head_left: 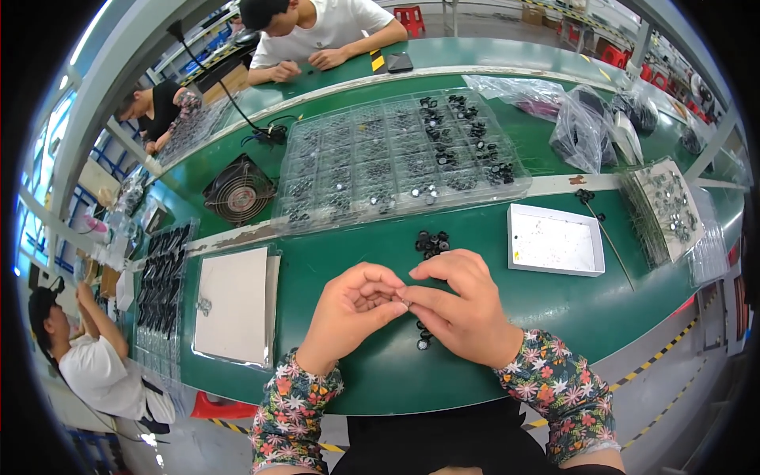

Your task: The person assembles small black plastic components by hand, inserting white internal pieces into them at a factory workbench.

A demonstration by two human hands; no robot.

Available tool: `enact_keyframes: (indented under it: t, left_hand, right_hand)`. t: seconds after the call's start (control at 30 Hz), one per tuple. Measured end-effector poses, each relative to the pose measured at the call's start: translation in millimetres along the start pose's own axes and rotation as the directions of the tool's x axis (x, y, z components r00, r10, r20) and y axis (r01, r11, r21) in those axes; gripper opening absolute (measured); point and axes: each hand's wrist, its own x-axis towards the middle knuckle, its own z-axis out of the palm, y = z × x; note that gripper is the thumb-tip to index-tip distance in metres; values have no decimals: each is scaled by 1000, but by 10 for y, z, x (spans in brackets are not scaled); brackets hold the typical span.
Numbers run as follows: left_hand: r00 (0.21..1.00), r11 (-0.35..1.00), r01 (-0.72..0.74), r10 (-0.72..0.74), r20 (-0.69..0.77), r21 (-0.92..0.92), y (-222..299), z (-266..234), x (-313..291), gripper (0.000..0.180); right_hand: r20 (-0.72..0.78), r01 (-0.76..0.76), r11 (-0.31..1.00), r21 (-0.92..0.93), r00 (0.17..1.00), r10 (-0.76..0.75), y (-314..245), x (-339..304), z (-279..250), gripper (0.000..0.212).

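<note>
My left hand (pixel 348 313) and my right hand (pixel 469 310) meet above the green table, fingertips together. Both pinch at one spot, where a tiny shiny piece (pixel 406 303) just shows; its kind is too small to make out. Beyond my right fingers lies a small pile of round black parts (pixel 432 244). A few more black parts with pale, glassy centres (pixel 423 342) lie on the table below my right fingers, partly covered by that hand.
A clear compartment tray (pixel 372 158) holding many small parts spans the back. To the right stand a white shallow box (pixel 556 240), a thin stick (pixel 611 247) and a card stack (pixel 665 207). On the left are a pale board (pixel 232 305) and a fan (pixel 240 192). Co-workers sit across and left.
</note>
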Motion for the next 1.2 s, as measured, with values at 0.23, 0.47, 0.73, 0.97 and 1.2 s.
enact_keyframes:
  t: [0.23,0.47,0.73,0.97,1.2]
  left_hand:
    - [999,989,-12,7,-36,-144,-204,-41,7,19]
    - [999,937,-20,5,-44,-349,-281,13,20,14]
    - [994,989,-85,76,-78,-121,-305,32,5,14]
    - [992,993,-71,60,-107,-94,-282,62,-15,16]
    - [994,971,-32,6,-109,-238,-313,66,-18,17]
  right_hand:
    - [56,-228,948,223,974,221,-1,-54,-22,30]
    - [80,-346,884,316,938,339,-32,-30,-16,24]
    - [83,-293,925,242,956,281,8,-72,-7,20]
    - [3,-62,998,19,998,62,38,-46,11,17]
    - [-13,-5,999,-39,1000,4,17,-35,9,19]
